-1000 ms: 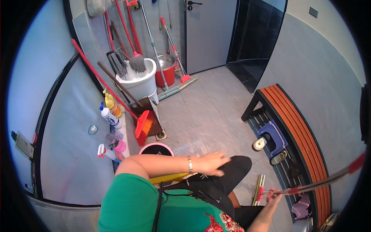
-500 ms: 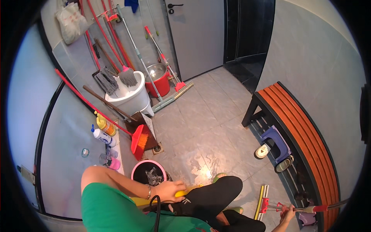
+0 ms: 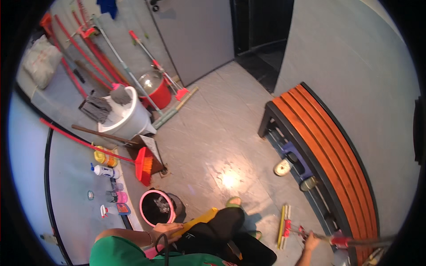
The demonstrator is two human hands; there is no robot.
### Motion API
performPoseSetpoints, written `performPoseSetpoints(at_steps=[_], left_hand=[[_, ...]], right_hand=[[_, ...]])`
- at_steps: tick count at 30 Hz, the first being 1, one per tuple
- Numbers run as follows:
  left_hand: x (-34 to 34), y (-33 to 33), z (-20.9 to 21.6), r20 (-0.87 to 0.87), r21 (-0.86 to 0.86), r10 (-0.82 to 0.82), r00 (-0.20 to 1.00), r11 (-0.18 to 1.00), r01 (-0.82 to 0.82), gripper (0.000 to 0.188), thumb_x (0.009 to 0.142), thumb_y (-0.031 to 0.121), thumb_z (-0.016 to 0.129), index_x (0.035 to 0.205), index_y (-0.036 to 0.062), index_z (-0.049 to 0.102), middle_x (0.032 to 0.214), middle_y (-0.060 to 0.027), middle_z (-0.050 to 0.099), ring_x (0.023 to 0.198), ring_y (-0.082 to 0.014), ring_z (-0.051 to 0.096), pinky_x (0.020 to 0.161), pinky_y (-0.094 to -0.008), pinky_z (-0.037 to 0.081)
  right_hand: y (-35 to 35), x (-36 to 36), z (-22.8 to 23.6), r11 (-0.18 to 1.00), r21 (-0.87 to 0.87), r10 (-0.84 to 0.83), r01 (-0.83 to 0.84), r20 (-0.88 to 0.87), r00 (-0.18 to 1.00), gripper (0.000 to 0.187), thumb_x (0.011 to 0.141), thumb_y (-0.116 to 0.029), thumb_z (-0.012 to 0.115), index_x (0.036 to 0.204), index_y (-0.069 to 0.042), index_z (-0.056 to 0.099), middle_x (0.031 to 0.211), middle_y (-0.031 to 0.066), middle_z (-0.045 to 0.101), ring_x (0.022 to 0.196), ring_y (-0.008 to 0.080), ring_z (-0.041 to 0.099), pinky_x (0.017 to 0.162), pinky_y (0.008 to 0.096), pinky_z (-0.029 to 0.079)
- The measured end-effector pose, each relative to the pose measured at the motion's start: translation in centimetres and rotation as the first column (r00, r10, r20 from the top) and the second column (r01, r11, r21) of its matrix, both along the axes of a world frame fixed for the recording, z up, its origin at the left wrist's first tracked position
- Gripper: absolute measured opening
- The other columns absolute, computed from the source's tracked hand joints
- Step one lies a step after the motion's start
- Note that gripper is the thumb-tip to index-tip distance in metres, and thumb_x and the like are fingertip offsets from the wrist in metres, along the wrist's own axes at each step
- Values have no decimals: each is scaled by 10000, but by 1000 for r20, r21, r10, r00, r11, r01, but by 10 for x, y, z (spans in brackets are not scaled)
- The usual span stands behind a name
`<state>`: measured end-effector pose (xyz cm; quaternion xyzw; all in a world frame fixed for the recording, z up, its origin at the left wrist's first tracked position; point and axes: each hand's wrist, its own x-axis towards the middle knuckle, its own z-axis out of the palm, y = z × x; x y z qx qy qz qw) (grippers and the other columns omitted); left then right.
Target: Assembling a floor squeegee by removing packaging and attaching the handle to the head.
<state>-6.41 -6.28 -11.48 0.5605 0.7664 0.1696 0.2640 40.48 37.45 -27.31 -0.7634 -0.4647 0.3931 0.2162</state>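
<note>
While the right hand clasps a slim metallic pole, the left hand's grip is unclear.

Moderate, fairly even indoor light covers the room. Ahead and to the right of the left hand, a white glare burns out part of the gray floor tile; its source is out of view. A soft shadow lies between the hands, beside the green slipper. Far ahead of the right hand, the dark doorway loses detail. Blur softens the white plastic bag, well ahead and left of the left hand. Fisheye distortion curves the slatted bench beyond the right hand, and black vignetting rings the view.
</note>
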Motion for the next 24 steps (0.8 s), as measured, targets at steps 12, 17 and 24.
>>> performPoseSetpoints(at_steps=[12,17,24], left_hand=[[-2,-4,-12,94,-151,84,992,986,-69,385,776,301,620,1104,100,600,1195,-81,565,968,-271,619,808,-380,515],[3,0,-10,42,-274,107,993,957,-92,373,798,348,596,1089,115,598,1204,-61,554,981,-257,607,756,-406,530],[18,6,-24,-38,-351,270,962,898,-265,376,767,324,608,1107,165,608,1218,-54,560,1131,-262,521,914,-453,421]], right_hand=[[79,-268,144,920,-157,321,-358,-219,922,451,818,-419,659,869,25,594,759,122,593,491,191,575,403,281,435],[116,-406,182,896,-155,326,-417,-406,853,327,837,-343,648,947,-42,582,692,81,601,467,135,552,357,240,394],[182,-578,160,846,-214,308,-489,-552,775,357,862,-448,623,965,-119,529,705,40,611,520,106,576,382,220,404]])
